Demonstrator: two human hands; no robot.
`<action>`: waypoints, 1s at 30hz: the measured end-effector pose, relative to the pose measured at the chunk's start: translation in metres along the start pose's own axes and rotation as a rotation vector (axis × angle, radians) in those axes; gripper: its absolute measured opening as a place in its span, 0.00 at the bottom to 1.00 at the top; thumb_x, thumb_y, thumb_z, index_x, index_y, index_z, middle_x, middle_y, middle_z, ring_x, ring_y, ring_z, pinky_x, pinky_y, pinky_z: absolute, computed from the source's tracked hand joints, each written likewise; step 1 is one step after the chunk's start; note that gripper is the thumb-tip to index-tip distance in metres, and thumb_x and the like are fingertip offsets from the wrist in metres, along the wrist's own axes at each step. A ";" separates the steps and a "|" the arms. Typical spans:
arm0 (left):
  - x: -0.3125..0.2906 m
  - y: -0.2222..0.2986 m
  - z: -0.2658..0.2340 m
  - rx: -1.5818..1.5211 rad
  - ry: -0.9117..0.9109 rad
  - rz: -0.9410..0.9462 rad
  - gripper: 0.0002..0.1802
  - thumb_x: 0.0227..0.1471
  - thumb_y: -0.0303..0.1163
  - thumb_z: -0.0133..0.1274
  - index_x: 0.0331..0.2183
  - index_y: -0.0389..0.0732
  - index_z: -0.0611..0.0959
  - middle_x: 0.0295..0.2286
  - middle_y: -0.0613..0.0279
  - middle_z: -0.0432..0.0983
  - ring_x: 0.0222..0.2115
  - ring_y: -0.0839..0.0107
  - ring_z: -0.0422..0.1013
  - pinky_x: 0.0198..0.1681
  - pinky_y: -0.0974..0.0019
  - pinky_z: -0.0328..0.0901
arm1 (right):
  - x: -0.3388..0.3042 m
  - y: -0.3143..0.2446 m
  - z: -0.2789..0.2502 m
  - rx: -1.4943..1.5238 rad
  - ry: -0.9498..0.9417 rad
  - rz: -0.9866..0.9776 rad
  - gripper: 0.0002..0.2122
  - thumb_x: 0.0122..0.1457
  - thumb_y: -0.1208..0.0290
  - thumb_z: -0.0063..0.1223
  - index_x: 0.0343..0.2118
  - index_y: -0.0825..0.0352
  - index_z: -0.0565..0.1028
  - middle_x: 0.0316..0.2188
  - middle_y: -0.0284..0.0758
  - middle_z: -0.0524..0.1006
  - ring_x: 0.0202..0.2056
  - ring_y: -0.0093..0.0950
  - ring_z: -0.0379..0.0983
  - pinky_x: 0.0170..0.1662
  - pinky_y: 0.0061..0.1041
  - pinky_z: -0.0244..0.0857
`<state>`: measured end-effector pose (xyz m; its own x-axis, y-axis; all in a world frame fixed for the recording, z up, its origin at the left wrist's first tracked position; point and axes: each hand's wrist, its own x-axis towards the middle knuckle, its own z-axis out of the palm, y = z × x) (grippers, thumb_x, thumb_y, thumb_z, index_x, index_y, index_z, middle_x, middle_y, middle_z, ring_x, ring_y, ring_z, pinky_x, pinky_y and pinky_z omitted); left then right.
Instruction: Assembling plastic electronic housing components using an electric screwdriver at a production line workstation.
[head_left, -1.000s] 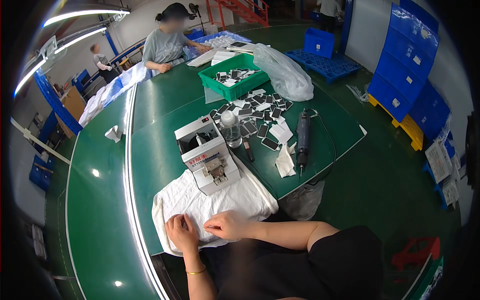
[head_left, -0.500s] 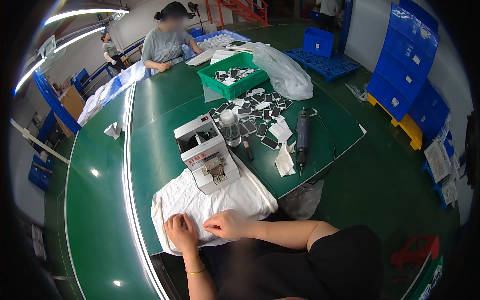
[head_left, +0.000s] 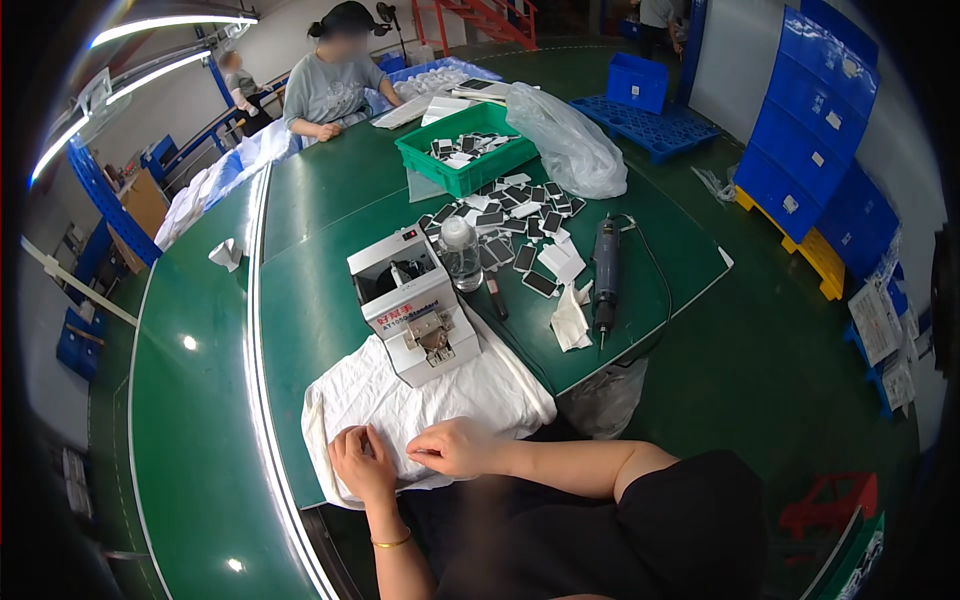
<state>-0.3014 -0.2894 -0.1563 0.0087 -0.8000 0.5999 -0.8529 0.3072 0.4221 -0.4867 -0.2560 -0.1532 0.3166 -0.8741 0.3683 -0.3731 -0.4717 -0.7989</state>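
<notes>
White cloth [head_left: 420, 400] – 2 hands on it: left hand [head_left: 362, 465] flat, right hand [head_left: 455, 448] pinching fold; 1 white machine [head_left: 410, 305] behind.

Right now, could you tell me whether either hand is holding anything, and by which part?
Both the left hand and the right hand rest on the white cloth near its front edge. Whether the fingers pinch it or anything small cannot be told.

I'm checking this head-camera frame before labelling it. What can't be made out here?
- Whatever the right hand pinches: fingers curl over it, too small.
- Left hand fingertips: pressed into the wrinkled white cloth, grip unclear.
- Small dark rectangular parts piled on the green table: too small to identify.
- Translucent plastic bag: contents hidden.
</notes>
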 end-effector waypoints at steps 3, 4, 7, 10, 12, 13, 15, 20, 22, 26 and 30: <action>0.000 -0.002 -0.001 0.007 0.019 0.017 0.05 0.51 0.27 0.58 0.27 0.36 0.80 0.30 0.55 0.77 0.34 0.54 0.70 0.41 0.56 0.65 | 0.001 0.001 0.004 0.028 0.023 -0.004 0.07 0.57 0.68 0.57 0.34 0.65 0.81 0.28 0.38 0.80 0.30 0.38 0.78 0.33 0.33 0.71; -0.002 -0.005 -0.003 0.016 0.047 0.036 0.05 0.51 0.27 0.58 0.27 0.37 0.80 0.30 0.55 0.77 0.34 0.54 0.70 0.41 0.56 0.65 | 0.002 0.000 0.006 0.057 0.042 -0.014 0.07 0.57 0.67 0.57 0.33 0.64 0.81 0.26 0.38 0.80 0.29 0.40 0.78 0.32 0.36 0.70; 0.000 -0.005 0.001 0.006 0.036 0.026 0.04 0.50 0.27 0.59 0.27 0.37 0.80 0.30 0.55 0.77 0.34 0.53 0.70 0.41 0.55 0.65 | 0.003 0.002 0.005 -0.047 0.030 -0.030 0.07 0.57 0.67 0.59 0.33 0.64 0.82 0.27 0.37 0.81 0.29 0.36 0.78 0.31 0.33 0.71; 0.005 0.000 0.009 -0.022 0.051 0.021 0.04 0.50 0.28 0.59 0.27 0.39 0.81 0.31 0.55 0.77 0.35 0.53 0.70 0.41 0.55 0.65 | 0.001 0.012 0.004 -0.059 0.052 -0.035 0.06 0.56 0.66 0.59 0.32 0.62 0.82 0.26 0.37 0.80 0.28 0.38 0.78 0.31 0.35 0.71; 0.005 0.000 0.008 -0.024 0.050 0.001 0.05 0.49 0.28 0.60 0.27 0.39 0.81 0.31 0.56 0.77 0.35 0.54 0.71 0.42 0.55 0.65 | 0.002 0.012 0.005 -0.060 0.095 -0.051 0.05 0.56 0.68 0.59 0.32 0.61 0.82 0.25 0.38 0.79 0.28 0.39 0.77 0.30 0.35 0.71; 0.004 0.000 0.006 -0.023 0.051 -0.014 0.05 0.49 0.28 0.60 0.27 0.39 0.80 0.31 0.56 0.77 0.35 0.54 0.71 0.42 0.55 0.65 | 0.003 0.009 0.005 -0.053 0.096 -0.065 0.05 0.55 0.68 0.60 0.32 0.61 0.81 0.25 0.38 0.79 0.27 0.39 0.77 0.30 0.34 0.71; 0.001 -0.005 0.002 -0.012 0.046 -0.036 0.05 0.48 0.28 0.60 0.26 0.39 0.81 0.31 0.56 0.77 0.36 0.54 0.71 0.42 0.55 0.65 | 0.005 0.003 0.008 -0.055 0.071 -0.050 0.04 0.56 0.68 0.61 0.31 0.62 0.81 0.25 0.37 0.79 0.26 0.38 0.77 0.29 0.33 0.71; -0.008 -0.025 0.010 -0.075 0.069 -0.045 0.04 0.44 0.25 0.58 0.24 0.36 0.79 0.29 0.51 0.76 0.34 0.52 0.72 0.41 0.53 0.66 | 0.006 0.009 0.017 0.041 0.022 0.032 0.09 0.56 0.69 0.63 0.24 0.67 0.78 0.19 0.37 0.75 0.20 0.31 0.71 0.25 0.30 0.64; -0.002 -0.021 0.013 -0.122 0.103 -0.006 0.07 0.45 0.29 0.59 0.24 0.37 0.79 0.29 0.52 0.75 0.33 0.53 0.71 0.40 0.54 0.66 | 0.005 0.014 0.006 0.061 -0.006 0.173 0.15 0.58 0.71 0.63 0.18 0.69 0.71 0.15 0.33 0.68 0.19 0.22 0.61 0.23 0.26 0.54; -0.002 -0.011 0.009 -0.118 0.099 -0.032 0.08 0.48 0.32 0.57 0.24 0.38 0.78 0.29 0.56 0.75 0.34 0.56 0.70 0.40 0.56 0.66 | 0.021 -0.029 -0.019 0.248 0.067 0.022 0.12 0.60 0.77 0.59 0.22 0.67 0.69 0.18 0.28 0.68 0.21 0.18 0.59 0.25 0.20 0.54; -0.008 -0.016 0.012 -0.110 0.102 -0.042 0.08 0.47 0.32 0.57 0.23 0.38 0.78 0.29 0.55 0.75 0.33 0.56 0.70 0.39 0.57 0.66 | 0.044 -0.109 -0.046 0.388 -0.045 -0.159 0.10 0.66 0.73 0.51 0.26 0.63 0.66 0.23 0.31 0.70 0.26 0.20 0.63 0.33 0.20 0.58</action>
<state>-0.2944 -0.2940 -0.1756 0.1011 -0.7587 0.6435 -0.7882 0.3336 0.5172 -0.4722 -0.2481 -0.0283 0.3851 -0.7839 0.4869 0.0369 -0.5141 -0.8569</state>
